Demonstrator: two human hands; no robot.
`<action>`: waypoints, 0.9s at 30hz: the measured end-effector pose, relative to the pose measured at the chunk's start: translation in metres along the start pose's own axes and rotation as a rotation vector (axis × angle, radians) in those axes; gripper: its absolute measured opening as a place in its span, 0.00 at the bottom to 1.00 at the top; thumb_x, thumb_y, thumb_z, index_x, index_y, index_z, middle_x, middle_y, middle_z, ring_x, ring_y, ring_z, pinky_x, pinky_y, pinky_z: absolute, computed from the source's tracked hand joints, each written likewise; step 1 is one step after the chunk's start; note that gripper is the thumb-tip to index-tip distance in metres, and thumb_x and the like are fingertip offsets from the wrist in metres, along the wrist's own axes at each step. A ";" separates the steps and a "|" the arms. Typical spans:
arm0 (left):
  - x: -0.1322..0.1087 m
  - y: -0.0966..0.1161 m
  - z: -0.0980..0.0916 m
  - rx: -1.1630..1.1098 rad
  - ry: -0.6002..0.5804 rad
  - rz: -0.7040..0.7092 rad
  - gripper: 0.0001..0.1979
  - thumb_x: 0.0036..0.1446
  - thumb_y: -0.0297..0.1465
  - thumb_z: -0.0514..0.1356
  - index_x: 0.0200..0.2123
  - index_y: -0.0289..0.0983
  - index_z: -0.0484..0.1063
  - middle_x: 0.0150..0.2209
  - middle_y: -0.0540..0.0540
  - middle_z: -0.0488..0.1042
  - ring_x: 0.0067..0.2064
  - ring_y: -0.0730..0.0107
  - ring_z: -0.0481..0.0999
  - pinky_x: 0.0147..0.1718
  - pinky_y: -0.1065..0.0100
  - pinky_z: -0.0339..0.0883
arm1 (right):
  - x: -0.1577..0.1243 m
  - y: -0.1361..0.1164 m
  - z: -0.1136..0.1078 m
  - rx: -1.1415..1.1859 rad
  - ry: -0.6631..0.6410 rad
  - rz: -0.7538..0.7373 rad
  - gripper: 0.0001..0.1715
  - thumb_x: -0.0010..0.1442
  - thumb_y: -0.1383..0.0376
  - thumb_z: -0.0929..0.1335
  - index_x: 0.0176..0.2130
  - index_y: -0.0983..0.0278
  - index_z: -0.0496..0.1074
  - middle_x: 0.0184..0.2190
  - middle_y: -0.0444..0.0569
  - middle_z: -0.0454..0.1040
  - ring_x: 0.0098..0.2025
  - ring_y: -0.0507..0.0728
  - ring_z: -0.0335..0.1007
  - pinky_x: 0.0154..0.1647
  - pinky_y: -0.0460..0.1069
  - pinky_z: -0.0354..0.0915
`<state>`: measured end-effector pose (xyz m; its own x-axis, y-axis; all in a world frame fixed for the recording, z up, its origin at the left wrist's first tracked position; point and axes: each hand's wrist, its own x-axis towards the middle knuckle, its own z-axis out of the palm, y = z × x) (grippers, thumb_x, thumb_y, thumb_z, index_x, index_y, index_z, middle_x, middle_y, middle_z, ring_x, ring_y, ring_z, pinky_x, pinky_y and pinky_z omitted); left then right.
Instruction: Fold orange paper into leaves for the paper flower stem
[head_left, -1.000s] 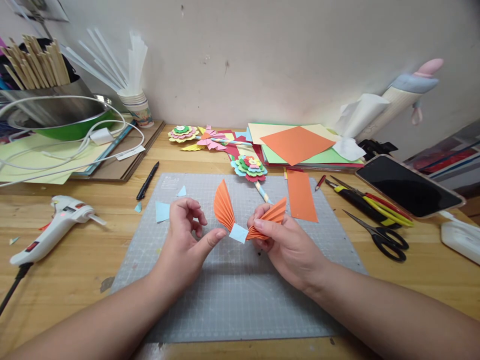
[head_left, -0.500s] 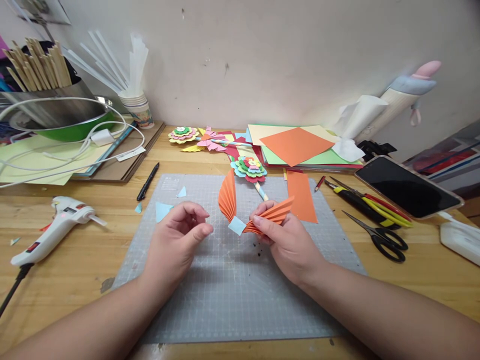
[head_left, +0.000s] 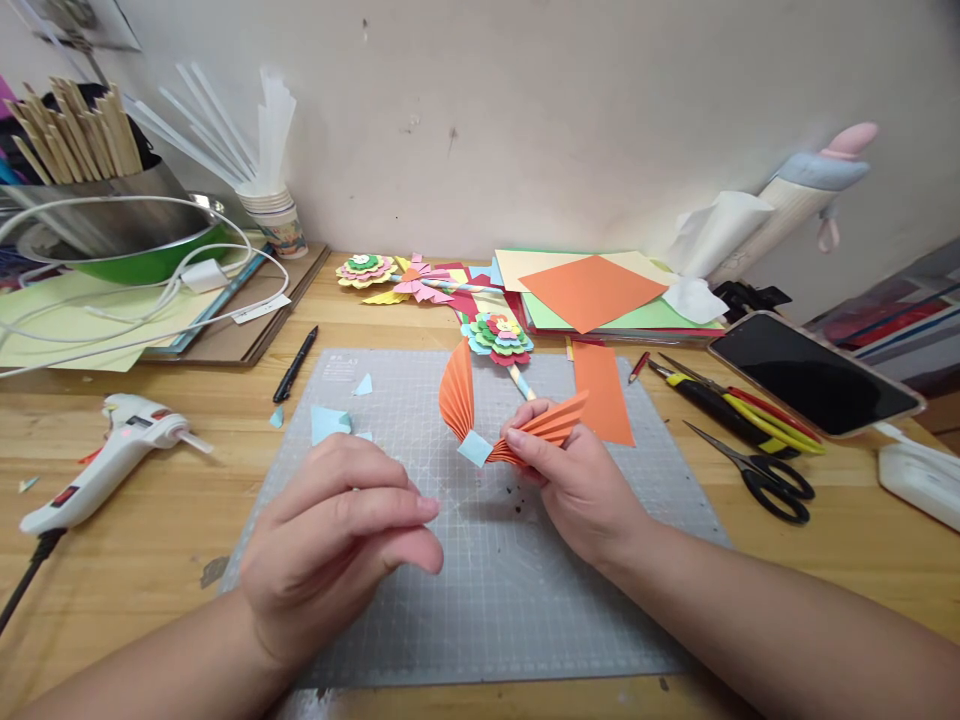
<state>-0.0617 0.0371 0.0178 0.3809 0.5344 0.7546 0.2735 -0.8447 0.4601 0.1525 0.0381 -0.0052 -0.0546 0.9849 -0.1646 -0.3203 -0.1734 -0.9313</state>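
Observation:
My right hand (head_left: 581, 480) pinches one wing of an orange pleated paper bow (head_left: 456, 395) between thumb and fingers, above the cutting mat. A light blue paper band (head_left: 475, 449) covers the bow's gathered middle, and the other wing stands up on the left. A paper flower on a striped stem (head_left: 499, 338) lies right behind the bow; the held wing and my hand hide the stem's lower part. My left hand (head_left: 341, 540) hovers over the mat's left side, apart from the bow. Its fingers are bent and the thumb is slightly apart, with nothing visible between them.
Blue paper scraps (head_left: 328, 424) and an orange paper strip (head_left: 604, 395) lie on the grey mat (head_left: 480, 620). To the left are a glue gun (head_left: 124, 460) and a black pen (head_left: 295, 365). Scissors (head_left: 757, 475), pliers (head_left: 724, 405) and a phone (head_left: 817, 372) lie right.
My left hand has moved down and toward me, away from the bow, uncovering more blue scraps. My right hand and the bow stay nearly in place.

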 end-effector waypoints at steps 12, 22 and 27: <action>0.001 -0.006 0.013 -0.045 -0.015 -0.269 0.07 0.54 0.21 0.61 0.31 0.39 0.69 0.27 0.52 0.67 0.30 0.74 0.67 0.29 0.69 0.62 | 0.002 0.002 0.000 -0.022 -0.023 0.001 0.11 0.54 0.60 0.71 0.34 0.60 0.66 0.28 0.40 0.67 0.29 0.49 0.60 0.27 0.45 0.53; 0.002 -0.011 0.021 -0.158 0.019 -0.666 0.10 0.58 0.33 0.57 0.24 0.39 0.67 0.25 0.51 0.69 0.28 0.72 0.68 0.29 0.68 0.61 | -0.002 -0.007 0.005 0.105 -0.155 0.058 0.12 0.52 0.60 0.72 0.32 0.61 0.66 0.27 0.41 0.63 0.25 0.49 0.53 0.25 0.46 0.49; 0.001 -0.011 0.018 -0.328 -0.065 -0.765 0.28 0.64 0.43 0.42 0.16 0.39 0.64 0.18 0.49 0.65 0.24 0.69 0.65 0.27 0.65 0.59 | -0.003 -0.004 0.002 0.069 -0.177 0.016 0.10 0.54 0.61 0.71 0.32 0.60 0.67 0.27 0.40 0.64 0.27 0.49 0.55 0.26 0.46 0.51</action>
<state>-0.0488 0.0476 0.0051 0.2476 0.9564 0.1547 0.2097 -0.2088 0.9552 0.1521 0.0359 0.0001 -0.2241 0.9679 -0.1134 -0.3822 -0.1944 -0.9034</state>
